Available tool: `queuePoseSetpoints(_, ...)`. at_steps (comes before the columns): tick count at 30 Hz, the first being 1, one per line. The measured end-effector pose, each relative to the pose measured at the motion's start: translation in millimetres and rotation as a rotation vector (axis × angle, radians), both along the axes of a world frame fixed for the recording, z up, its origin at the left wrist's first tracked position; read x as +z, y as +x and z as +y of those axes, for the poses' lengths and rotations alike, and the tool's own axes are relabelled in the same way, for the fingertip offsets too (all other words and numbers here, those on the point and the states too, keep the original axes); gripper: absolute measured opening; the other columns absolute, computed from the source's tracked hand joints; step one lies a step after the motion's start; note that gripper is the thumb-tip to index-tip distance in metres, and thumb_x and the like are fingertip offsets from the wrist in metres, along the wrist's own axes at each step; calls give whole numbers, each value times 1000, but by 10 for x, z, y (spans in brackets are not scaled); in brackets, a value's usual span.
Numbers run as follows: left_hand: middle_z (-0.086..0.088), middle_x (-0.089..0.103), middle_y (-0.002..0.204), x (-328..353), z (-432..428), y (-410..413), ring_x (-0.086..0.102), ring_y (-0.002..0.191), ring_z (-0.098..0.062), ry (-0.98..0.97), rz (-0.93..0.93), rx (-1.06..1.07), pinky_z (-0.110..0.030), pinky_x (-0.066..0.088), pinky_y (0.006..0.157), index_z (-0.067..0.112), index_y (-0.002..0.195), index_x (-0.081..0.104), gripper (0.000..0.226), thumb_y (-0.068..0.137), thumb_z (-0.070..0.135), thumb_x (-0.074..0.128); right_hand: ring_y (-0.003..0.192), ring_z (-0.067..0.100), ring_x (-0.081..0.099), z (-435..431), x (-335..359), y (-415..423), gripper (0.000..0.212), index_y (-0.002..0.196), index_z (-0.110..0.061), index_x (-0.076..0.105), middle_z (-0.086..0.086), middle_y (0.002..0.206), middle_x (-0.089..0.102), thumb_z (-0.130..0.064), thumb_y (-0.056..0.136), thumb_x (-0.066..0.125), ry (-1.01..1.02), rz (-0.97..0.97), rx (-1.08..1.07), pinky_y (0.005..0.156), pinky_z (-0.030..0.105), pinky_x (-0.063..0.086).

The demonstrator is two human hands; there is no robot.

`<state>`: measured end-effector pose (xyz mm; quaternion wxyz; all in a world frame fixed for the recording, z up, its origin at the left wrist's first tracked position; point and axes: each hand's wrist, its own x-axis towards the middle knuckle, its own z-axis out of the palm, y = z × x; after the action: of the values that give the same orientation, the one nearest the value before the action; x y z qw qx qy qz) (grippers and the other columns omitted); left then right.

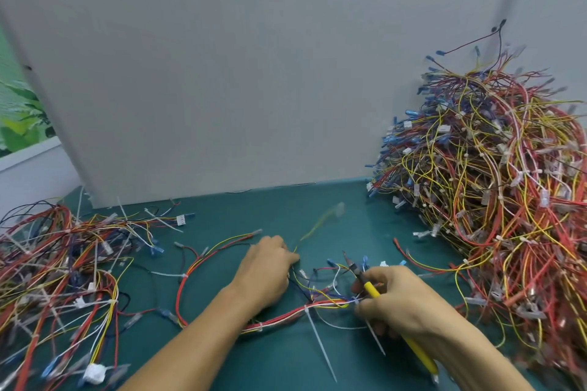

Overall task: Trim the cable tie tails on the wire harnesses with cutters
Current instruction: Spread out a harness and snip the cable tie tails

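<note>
The left hand grips the red-yellow harness; right hand clutches yellow-handled cutters.

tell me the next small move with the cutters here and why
Probably swing the cutters in the right hand down to the long white tie tail sticking out of the harness, blades at its head. Their tips point up and away from it, the tail is uncut, and the left hand grips the harness wires.

The looped harness of red, white and yellow wires lies near the surface's front edge, its long white plastic cable tie tails jutting toward me untrimmed. My yellow-handled metal cutters slant above it in my right hand.
</note>
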<state>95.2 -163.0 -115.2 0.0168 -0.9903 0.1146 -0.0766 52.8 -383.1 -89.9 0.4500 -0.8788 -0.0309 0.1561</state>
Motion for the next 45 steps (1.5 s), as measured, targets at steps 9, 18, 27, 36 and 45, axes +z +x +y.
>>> queuePoseSetpoints(9,-2,57,100,88,-222,-562,53,95,-15,-586,-266,-337,-14,39,87,14,100,69,25,78,8,57,46,15,53,35,46,-4,9,89,-5,66,1,55,59,-4,80,65,195,99,-37,46,25,38)
queuePoseSetpoints(18,2,66,92,-79,-459,-705,60,85,-22,-440,-256,-468,-29,49,76,12,86,67,23,75,31,74,47,20,55,25,87,-22,14,84,1,67,13,58,62,4,72,60,322,245,75,46,23,42)
queuePoseSetpoints(27,0,65,84,-190,-512,-689,57,80,-16,-684,-138,-352,-26,46,75,14,87,68,9,85,19,60,65,33,66,-103,33,46,20,108,-8,64,18,75,65,-4,90,56,346,321,39,65,39,57)
queuePoseSetpoints(36,-7,58,103,-200,-462,-697,56,92,-21,-497,-119,-513,-22,45,81,17,109,71,33,84,6,53,75,37,70,-196,117,72,22,111,-22,63,20,80,70,-36,96,54,479,305,-66,68,41,56)
queuePoseSetpoints(45,-6,57,94,-211,-501,-702,55,79,-21,-367,-265,-474,-27,50,66,11,85,66,11,77,4,64,63,29,58,-187,173,33,33,102,-5,54,14,72,53,-2,69,55,432,270,-153,71,44,53)
